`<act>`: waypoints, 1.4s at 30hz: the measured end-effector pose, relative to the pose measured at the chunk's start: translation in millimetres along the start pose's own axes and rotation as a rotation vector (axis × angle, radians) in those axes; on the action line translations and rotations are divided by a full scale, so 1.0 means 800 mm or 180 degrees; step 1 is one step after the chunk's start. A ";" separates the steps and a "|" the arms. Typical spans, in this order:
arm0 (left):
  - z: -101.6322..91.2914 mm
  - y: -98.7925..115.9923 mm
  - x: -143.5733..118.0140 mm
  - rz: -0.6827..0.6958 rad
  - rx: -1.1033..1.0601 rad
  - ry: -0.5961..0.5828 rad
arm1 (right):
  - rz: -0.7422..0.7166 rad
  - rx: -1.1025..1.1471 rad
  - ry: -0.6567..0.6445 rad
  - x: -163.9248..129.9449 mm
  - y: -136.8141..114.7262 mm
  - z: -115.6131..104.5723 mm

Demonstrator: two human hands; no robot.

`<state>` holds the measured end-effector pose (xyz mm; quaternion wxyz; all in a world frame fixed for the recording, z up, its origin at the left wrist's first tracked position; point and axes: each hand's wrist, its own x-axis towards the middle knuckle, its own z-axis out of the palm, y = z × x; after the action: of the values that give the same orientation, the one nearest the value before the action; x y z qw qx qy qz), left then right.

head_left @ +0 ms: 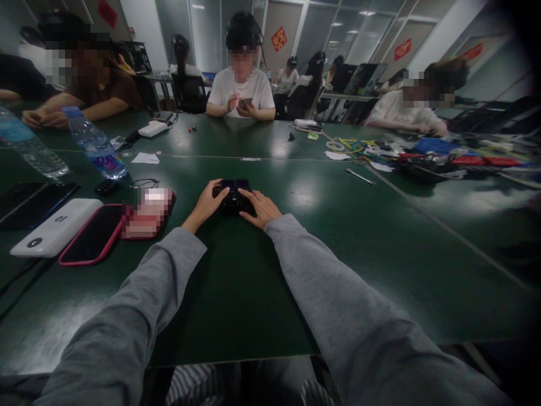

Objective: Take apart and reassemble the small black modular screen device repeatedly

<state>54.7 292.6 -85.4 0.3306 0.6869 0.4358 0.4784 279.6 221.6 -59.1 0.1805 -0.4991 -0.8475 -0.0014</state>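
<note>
On the green table in front of me lies a small black device (235, 198), dark and boxy, with a flat, screen-like upper part. Its exact kind is too dim to make out. My left hand (208, 204) grips its left side, the thumb resting on top. From the right, my right hand (262, 208) closes around the other side, fingers over its top and thumb near the front edge. Both forearms, in grey sleeves, reach forward over the table.
To the left are a red-edged phone (93, 234), a white power bank (57, 227), a red case (147, 214) and water bottles (95, 141). A wrench (360, 176) and tangled cables (359, 148) lie right. A person (240, 84) sits opposite; others sit left and right.
</note>
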 end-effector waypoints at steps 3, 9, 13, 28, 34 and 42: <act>0.000 0.001 0.000 0.0044 -0.0014 0.0009 | -0.0042 0.0015 0.0040 0.001 0.002 0.003; 0.000 -0.003 0.000 0.0037 0.0003 0.0008 | -0.0036 0.0019 0.0083 0.001 0.005 0.007; 0.000 -0.003 0.001 0.0029 -0.0008 -0.0004 | -0.0045 0.0029 0.0110 0.001 0.006 0.009; -0.001 0.004 -0.002 -0.0007 -0.0054 -0.0026 | -0.0022 0.0086 0.0083 0.001 0.005 0.007; 0.000 0.004 -0.001 0.0054 -0.0121 0.0003 | -0.0023 0.0095 0.0109 0.001 0.006 0.009; 0.001 0.009 -0.002 -0.0003 -0.0240 -0.0015 | -0.0187 0.0025 0.0332 -0.001 0.009 0.010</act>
<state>57.3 288.0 -80.0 0.3576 0.6749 0.4170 0.4928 283.7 226.1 -68.4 0.2264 -0.4725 -0.8512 -0.0293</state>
